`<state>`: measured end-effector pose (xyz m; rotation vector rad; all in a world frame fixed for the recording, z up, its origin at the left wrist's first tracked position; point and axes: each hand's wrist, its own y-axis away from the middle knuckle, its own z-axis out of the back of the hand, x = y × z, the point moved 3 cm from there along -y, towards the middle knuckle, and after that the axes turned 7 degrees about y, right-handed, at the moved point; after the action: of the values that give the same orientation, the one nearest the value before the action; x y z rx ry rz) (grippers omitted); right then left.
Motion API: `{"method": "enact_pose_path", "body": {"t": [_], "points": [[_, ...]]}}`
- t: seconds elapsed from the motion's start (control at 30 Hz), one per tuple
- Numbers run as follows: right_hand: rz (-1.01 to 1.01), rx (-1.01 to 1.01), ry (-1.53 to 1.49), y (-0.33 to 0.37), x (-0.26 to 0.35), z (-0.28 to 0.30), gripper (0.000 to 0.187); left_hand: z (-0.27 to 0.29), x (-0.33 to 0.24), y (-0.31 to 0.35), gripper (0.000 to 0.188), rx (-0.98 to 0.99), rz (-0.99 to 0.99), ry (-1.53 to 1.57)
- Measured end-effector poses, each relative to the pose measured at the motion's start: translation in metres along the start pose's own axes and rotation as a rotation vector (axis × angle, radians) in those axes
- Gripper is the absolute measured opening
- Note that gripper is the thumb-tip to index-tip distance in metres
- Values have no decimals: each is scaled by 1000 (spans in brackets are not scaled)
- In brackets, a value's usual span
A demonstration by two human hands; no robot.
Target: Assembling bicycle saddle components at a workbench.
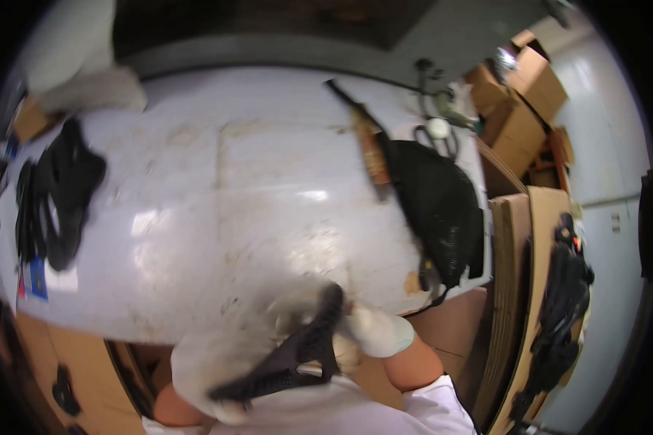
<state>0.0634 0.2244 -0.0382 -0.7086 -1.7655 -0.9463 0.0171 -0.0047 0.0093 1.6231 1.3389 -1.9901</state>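
A black curved plastic part (286, 366) with a cut-out is held slanting in front of my body, over the near edge of the table. My left hand (210, 366), in a white glove, is around its lower left end and blurred by motion. The white-gloved right hand (376, 332) grips the part near its upper end, with the fingers partly hidden behind it. A smeared pale shape (286, 301) lies just beyond the part; whether it is glove or cloth is unclear.
Several similar black parts (69, 185) lie on the left of the worn white table (268, 159). A black mesh bag-like item (435, 210) and a brown strip (374, 156) lie on the right. Cardboard sheets (511, 268) and boxes (519, 134) stand beyond the right edge.
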Motion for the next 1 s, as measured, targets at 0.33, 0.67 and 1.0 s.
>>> {"method": "enact_pose_path", "body": {"t": [0.33, 0.67, 1.0], "points": [[503, -565, 535, -11, 40, 20, 85, -40, 16, -34, 58, 201, -405, -376], [407, -704, 969, -14, 7, 20, 55, 29, 53, 67, 50, -478, -345, -681], [448, -500, 267, 32, 3, 3, 42, 36, 74, 32, 51, -788, -99, -429]]}}
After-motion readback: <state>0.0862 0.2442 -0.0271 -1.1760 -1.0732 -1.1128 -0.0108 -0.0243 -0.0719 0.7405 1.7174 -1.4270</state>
